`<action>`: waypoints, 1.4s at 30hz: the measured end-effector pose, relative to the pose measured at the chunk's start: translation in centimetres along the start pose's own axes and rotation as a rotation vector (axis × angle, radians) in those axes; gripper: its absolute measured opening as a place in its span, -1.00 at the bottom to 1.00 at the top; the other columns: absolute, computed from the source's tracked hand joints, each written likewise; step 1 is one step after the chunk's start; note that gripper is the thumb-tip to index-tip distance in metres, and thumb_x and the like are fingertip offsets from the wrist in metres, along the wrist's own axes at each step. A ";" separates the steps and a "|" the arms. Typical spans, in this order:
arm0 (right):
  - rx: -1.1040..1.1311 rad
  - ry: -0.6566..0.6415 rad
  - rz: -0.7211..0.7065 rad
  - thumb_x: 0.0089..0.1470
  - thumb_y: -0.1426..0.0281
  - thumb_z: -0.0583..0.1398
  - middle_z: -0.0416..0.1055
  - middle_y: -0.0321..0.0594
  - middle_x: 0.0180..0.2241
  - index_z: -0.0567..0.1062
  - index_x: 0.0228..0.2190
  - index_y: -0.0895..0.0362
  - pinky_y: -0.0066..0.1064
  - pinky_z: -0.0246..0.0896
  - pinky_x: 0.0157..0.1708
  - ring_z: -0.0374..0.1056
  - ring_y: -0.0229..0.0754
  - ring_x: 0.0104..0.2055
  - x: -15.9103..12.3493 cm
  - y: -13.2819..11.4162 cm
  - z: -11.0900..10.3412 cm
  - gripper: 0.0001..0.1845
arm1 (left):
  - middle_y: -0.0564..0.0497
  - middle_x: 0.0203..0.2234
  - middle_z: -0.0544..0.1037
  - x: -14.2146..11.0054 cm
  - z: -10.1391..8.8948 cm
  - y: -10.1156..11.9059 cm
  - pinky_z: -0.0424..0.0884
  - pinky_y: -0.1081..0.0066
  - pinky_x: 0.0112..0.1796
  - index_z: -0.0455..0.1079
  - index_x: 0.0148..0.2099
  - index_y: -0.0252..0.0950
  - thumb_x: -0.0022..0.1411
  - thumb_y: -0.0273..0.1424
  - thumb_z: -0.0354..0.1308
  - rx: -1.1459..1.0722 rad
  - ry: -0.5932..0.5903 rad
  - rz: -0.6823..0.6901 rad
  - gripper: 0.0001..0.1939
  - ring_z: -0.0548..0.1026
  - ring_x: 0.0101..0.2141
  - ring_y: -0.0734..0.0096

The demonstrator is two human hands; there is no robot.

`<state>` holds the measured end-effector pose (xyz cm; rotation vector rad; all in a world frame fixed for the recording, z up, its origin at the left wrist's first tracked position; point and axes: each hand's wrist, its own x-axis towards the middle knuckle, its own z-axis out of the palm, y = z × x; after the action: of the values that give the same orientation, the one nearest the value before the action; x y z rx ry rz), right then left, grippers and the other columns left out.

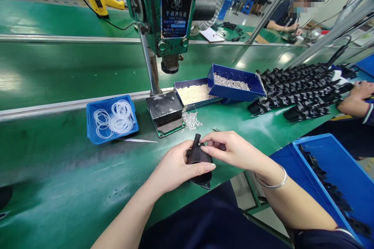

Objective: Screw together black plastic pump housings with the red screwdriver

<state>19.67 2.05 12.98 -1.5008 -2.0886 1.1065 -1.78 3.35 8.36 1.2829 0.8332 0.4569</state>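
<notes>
My left hand (178, 165) is wrapped round a black cup-shaped plastic housing (199, 156), its thumb across the front. The housing is tilted, with a short tube standing up from its top and its wide opening facing me. My right hand (226, 147) has thumb and index finger pinched together at the top of the housing, beside the tube; whatever is between the fingertips is too small to name. A dark object (222, 146) shows under the curled fingers of that hand. Thin metal tips (215, 129) poke out just behind it, the rest hidden.
A green hand press (163, 15) stands ahead over a black block (164, 107). Around it are small rings (191, 120), a blue tray of white rings (91, 124), tweezers (140, 140) and two blue bins (239, 92). Rows of black parts (295, 89) and another person's hand (358, 97) are at right.
</notes>
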 end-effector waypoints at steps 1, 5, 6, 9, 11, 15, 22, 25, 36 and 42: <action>0.000 -0.008 -0.001 0.27 0.25 0.17 0.44 -0.34 -0.47 0.55 -0.13 0.11 -0.51 0.16 -0.42 0.29 -0.34 -0.48 0.0 0.0 0.0 -0.75 | 0.02 -0.30 0.53 0.0 0.0 0.1 0.41 0.36 -0.33 0.48 0.01 -0.26 0.04 -0.07 0.40 -0.012 -0.023 -0.003 -0.45 0.49 -0.33 0.27; 0.003 0.038 0.003 0.26 0.41 0.12 0.46 -0.34 -0.43 0.56 -0.09 0.08 -0.51 0.17 -0.41 0.29 -0.35 -0.46 -0.4 -0.4 -0.3 -0.74 | -0.01 -0.10 0.56 0.2 -0.4 0.9 0.42 0.31 -0.11 0.48 0.05 -0.19 0.04 -0.14 0.42 0.001 -0.029 0.089 -0.46 0.50 -0.07 0.14; 0.028 0.061 0.017 0.26 0.44 0.10 0.46 -0.34 -0.42 0.55 -0.08 0.07 -0.50 0.17 -0.41 0.28 -0.35 -0.47 -0.6 -0.5 -0.4 -0.72 | -0.02 -0.03 0.55 0.3 -0.5 1.0 0.40 0.28 -0.04 0.47 0.08 -0.16 0.05 -0.16 0.43 -0.011 -0.026 0.115 -0.45 0.47 0.00 0.10; 0.144 0.105 0.084 0.29 0.40 0.07 0.44 -0.33 -0.44 0.54 -0.09 0.09 -0.50 0.16 -0.49 0.25 -0.36 -0.54 -1.5 -0.5 -0.7 -0.72 | -0.03 0.12 0.49 0.3 -0.6 0.9 0.35 0.21 0.09 0.37 0.21 -0.11 0.08 -0.21 0.42 -0.160 -0.084 0.109 -0.35 0.46 0.07 0.08; 0.218 0.150 0.119 0.30 0.31 0.09 0.43 -0.31 -0.45 0.53 -0.12 0.12 -0.49 0.14 -0.54 0.21 -0.37 -0.58 -2.2 -0.2 -1.0 -0.74 | -0.04 0.18 0.44 0.2 -0.5 0.6 0.33 0.21 0.12 0.31 0.25 -0.11 0.10 -0.24 0.41 -0.274 -0.125 0.082 -0.31 0.45 0.10 0.09; 0.220 0.394 0.155 0.32 0.15 0.09 0.39 -0.30 -0.47 0.51 -0.15 0.15 -0.48 0.11 -0.60 0.14 -0.37 -0.62 -3.7 1.0 -2.1 -0.65 | -0.03 0.24 0.38 0.0 -0.4 0.1 0.29 0.27 0.14 0.27 0.30 -0.10 0.11 -0.27 0.38 -0.436 -0.143 0.051 -0.28 0.33 0.21 0.04; -0.451 0.432 0.294 0.31 0.24 0.13 0.47 -0.16 -0.22 0.45 -0.05 0.14 -0.38 0.29 -0.29 0.42 -0.18 -0.31 -4.3 6.3 -1.2 -0.72 | -0.09 0.22 0.40 0.2 0.1 -0.4 0.40 0.24 -0.04 0.23 0.34 -0.14 0.18 -0.23 0.24 -0.637 -0.062 -0.002 -0.31 0.42 0.11 -0.06; -0.537 0.381 0.362 0.20 0.39 0.21 0.43 0.03 -0.21 0.46 -0.19 0.27 -0.34 0.19 -0.43 0.40 -0.10 -0.40 -3.5 8.9 1.4 -0.81 | -0.13 0.18 0.43 0.4 0.5 -0.4 0.46 0.28 -0.18 0.24 0.33 -0.16 0.18 -0.24 0.23 -0.657 -0.003 -0.003 -0.33 0.47 0.00 0.01; -0.389 0.322 0.313 0.32 0.25 0.07 0.42 -0.25 -0.43 0.38 -0.23 0.14 -0.41 0.22 -0.42 0.38 -0.21 -0.48 -4.9 8.8 1.3 -0.79 | -0.09 0.10 0.46 0.9 0.7 -0.8 0.54 0.23 -0.18 0.28 0.26 -0.11 0.21 -0.39 0.27 -0.732 0.152 0.015 -0.42 0.50 -0.12 0.24; 0.191 0.336 0.203 0.23 0.03 0.18 0.36 -0.36 -0.51 0.48 -0.16 0.10 -0.48 0.20 -0.45 0.31 -0.30 -0.49 -6.2 2.4 1.0 -0.61 | -0.04 0.12 0.46 1.0 0.7 -1.0 0.49 0.33 -0.14 0.32 0.23 -0.09 0.20 -0.42 0.29 -0.722 0.202 0.051 -0.45 0.47 -0.02 0.24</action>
<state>22.92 -3.61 11.48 -1.6955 -1.5910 1.0066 -0.77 3.29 7.15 0.5951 0.7052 0.8472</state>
